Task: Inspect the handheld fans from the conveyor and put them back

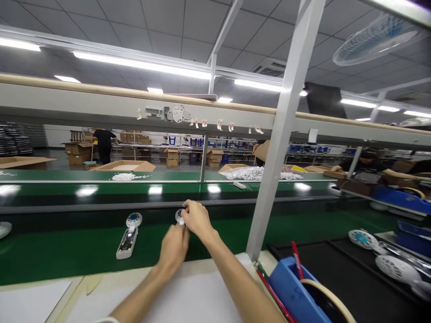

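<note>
Over the green conveyor belt, a small white handheld fan with a round dark-bladed head is between my hands, its lower part hidden by them. My left hand, slightly blurred, is closed around the fan's handle. Just above it, my right hand has its fingers bent in at the side of the fan's head and neck; the fingertips are partly hidden. To the left lies another handheld fan on the belt, its handle open and showing the parts inside.
A white post rises right of my hands. Beside it sits a blue bin with a tape roll; more fans lie on a black tray. White paper covers the front bench. Small white parts are heaped beyond the belt. Other people work farther off.
</note>
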`<action>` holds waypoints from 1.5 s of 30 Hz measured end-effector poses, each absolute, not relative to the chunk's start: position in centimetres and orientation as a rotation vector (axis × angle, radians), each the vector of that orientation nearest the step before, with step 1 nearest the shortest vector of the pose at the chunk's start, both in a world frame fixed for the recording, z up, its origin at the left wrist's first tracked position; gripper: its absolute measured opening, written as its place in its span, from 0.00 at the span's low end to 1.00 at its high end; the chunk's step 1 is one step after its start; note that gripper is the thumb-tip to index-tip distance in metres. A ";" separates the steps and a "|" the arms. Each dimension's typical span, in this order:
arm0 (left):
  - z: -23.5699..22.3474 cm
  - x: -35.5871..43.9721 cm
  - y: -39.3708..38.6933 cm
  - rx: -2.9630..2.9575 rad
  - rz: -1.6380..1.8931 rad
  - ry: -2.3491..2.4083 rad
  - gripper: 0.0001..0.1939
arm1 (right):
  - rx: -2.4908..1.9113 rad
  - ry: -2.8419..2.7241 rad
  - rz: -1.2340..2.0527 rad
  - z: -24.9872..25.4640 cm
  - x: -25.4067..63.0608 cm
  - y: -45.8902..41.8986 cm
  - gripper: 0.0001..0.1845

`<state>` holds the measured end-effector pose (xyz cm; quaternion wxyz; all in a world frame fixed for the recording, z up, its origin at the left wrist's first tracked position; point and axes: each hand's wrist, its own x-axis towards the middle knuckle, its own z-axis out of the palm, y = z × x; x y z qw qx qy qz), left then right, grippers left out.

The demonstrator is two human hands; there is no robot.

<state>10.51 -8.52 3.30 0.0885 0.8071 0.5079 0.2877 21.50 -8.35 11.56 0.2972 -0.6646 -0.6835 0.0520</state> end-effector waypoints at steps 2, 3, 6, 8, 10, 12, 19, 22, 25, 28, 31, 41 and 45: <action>1.3 12.9 -10.6 2.472 0.738 1.343 0.13 | -1.634 -1.895 0.129 11.9 19.1 -10.1 0.17; 0.4 13.7 -11.4 2.510 0.669 1.274 0.11 | -1.573 -1.947 0.144 11.5 17.7 -10.9 0.16; -1.2 14.8 -12.6 2.607 0.464 1.122 0.10 | -1.378 -2.222 0.308 8.8 13.8 -12.6 0.15; -1.5 14.8 -12.7 2.627 0.365 1.093 0.11 | -1.457 -2.382 0.377 6.4 11.9 -12.9 0.15; -1.3 14.5 -12.5 2.626 0.310 1.090 0.13 | -1.527 -2.510 0.430 4.5 10.9 -12.6 0.17; -1.0 14.2 -12.3 2.626 0.288 1.076 0.16 | -1.505 -2.587 0.472 3.4 10.6 -12.2 0.17; -0.4 14.0 -12.5 2.625 0.229 1.010 0.15 | -1.374 -2.758 0.500 3.7 10.7 -11.5 0.14; -0.2 14.1 -12.5 2.628 0.217 1.010 0.14 | -1.352 -2.783 0.521 3.9 10.8 -11.5 0.14; 0.0 14.1 -12.5 2.631 0.200 1.006 0.14 | -1.339 -2.790 0.539 3.8 10.8 -11.4 0.14; 0.0 14.1 -12.5 2.635 0.187 0.999 0.14 | -1.336 -2.803 0.540 3.7 10.8 -11.4 0.14; -0.1 14.0 -12.5 2.644 0.180 0.990 0.15 | -1.340 -2.815 0.545 3.8 10.8 -11.3 0.14; -0.2 14.1 -12.3 2.663 0.149 0.984 0.15 | -1.280 -2.810 0.515 3.4 10.9 -11.1 0.14; -0.1 14.1 -12.4 2.662 0.150 0.986 0.15 | -1.292 -2.805 0.544 3.4 10.9 -11.0 0.13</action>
